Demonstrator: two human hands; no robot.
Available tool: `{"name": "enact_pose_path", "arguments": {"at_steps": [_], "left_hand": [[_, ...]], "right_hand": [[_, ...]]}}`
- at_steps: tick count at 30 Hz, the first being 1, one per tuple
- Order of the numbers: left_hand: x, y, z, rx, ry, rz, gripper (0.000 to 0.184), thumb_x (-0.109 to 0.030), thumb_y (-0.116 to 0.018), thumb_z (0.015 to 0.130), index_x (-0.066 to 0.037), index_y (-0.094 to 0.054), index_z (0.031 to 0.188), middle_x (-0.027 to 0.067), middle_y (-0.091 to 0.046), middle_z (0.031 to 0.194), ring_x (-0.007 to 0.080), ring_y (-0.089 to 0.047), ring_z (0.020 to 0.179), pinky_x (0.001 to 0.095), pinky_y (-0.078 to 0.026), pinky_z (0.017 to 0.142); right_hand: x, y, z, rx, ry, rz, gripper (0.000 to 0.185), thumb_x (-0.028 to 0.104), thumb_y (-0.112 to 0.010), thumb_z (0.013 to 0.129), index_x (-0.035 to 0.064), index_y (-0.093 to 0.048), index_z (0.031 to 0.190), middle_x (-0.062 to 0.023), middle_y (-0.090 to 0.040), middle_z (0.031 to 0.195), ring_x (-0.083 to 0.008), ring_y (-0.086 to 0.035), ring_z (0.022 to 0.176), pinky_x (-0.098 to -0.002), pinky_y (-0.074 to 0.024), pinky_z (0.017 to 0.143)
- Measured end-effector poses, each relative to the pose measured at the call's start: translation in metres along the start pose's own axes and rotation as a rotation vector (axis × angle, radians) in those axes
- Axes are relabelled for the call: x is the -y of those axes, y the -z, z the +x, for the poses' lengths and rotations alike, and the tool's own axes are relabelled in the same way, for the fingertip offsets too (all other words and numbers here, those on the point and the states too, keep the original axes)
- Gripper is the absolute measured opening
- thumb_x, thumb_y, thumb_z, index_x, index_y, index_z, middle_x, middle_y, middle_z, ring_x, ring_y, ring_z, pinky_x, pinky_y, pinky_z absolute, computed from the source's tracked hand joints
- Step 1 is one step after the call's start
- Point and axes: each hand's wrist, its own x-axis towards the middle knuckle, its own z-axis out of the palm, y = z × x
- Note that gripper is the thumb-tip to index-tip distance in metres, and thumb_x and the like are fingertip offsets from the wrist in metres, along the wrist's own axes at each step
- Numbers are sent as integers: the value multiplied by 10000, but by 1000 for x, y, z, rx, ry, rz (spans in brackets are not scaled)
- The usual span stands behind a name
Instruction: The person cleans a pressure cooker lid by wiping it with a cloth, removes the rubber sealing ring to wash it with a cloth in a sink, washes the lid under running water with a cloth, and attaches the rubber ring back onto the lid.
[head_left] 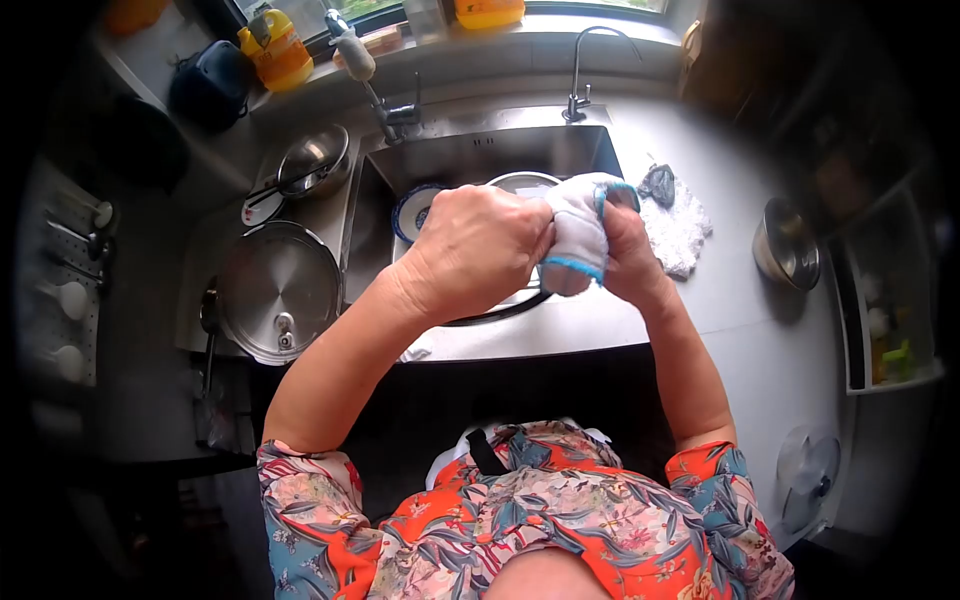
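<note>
The white cloth with bright blue edging (580, 225) is bunched above the stainless-steel sink (430, 155), the left hand (475, 235) closed on one end and the right hand (630, 245) gripping the other, a position best held steady so any drips fall inside.

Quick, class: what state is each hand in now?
Left hand: closed, gripping the white blue-edged cloth.
Right hand: closed on the cloth's other side.

There are two hands (480, 240) (632, 245), one held cloth (578, 225), two faucets (400, 116) (575, 98), one sink (470, 150).
</note>
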Motion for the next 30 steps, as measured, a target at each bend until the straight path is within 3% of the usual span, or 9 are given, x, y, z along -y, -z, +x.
{"name": "enact_pose_path", "arguments": {"at_steps": [3, 6, 11, 13, 15, 22, 23, 25, 30], "left_hand": [[-11, 2, 2, -87, -10, -83, 184, -178, -563, 838, -38, -561, 718, 122, -549, 614, 293, -563, 569, 358, -447, 519], [-19, 10, 3, -15, 92, -88, 232, -219, -555, 848, -55, -567, 685, 123, -540, 583, 300, -559, 570, 372, -436, 522], [-14, 9, -12, -31, 159, -156, 176, -154, -592, 843, -12, -595, 739, 139, -479, 552, 241, -458, 455, 303, -376, 454], [-8, 20, -23, -41, 293, -204, 176, -133, -596, 847, 13, -603, 748, 74, -455, 518, 114, -404, 458, 253, -353, 449], [-6, 26, -32, -16, 327, -188, 182, -131, -599, 846, 30, -602, 760, 55, -462, 529, 77, -404, 480, 234, -349, 456], [13, 15, -83, -54, 615, -497, 233, -159, -569, 885, 38, -603, 764, -51, -461, 588, 28, -388, 578, 200, -336, 495], [20, 11, -92, 10, 661, -537, 229, -185, -571, 879, 36, -622, 848, 11, -543, 610, 60, -459, 531, 223, -385, 471], [20, 9, -99, 125, 896, -854, 192, -155, -556, 884, 26, -609, 921, 3, -533, 606, 51, -492, 552, 203, -395, 458], [2, -27, -85, 111, 629, -789, 222, -31, -568, 775, -2, -587, 994, 38, -572, 658, 85, -555, 592, 234, -449, 508]], "right_hand": [[6, 15, -4, 52, 30, 70, 296, 165, -693, 763, 56, -596, 1021, -99, -613, 926, -226, -581, 859, -316, -457, 766], [29, 20, -11, 55, -267, 424, 275, 156, -662, 796, 43, -587, 1036, -93, -611, 938, -205, -585, 867, -310, -460, 776], [14, 25, -32, 267, -397, 341, 262, 163, -637, 818, 22, -580, 1032, -81, -624, 942, -165, -586, 881, -288, -464, 797], [7, 21, -48, 320, -434, 321, 262, 166, -639, 816, 23, -580, 1027, -79, -628, 933, -152, -585, 878, -282, -464, 794], [-1, 19, -62, 371, -472, 374, 263, 161, -633, 817, 26, -581, 1037, -75, -629, 908, -133, -581, 855, -274, -466, 786], [-8, 14, -92, 390, -575, 400, 249, 185, -639, 830, 15, -589, 1005, -34, -622, 870, -89, -550, 808, -254, -465, 753], [-10, 15, -90, 394, -609, 447, 227, 189, -635, 835, 17, -594, 979, -26, -618, 842, -80, -538, 783, -253, -465, 734], [-5, 18, -79, 379, -574, 456, 212, 197, -630, 840, 18, -597, 949, -27, -616, 818, -73, -528, 767, -256, -465, 713], [15, 5, -39, 508, -299, 25, 179, 168, -578, 822, -7, -573, 860, -171, -607, 746, -283, -597, 694, -355, -474, 651]]}}
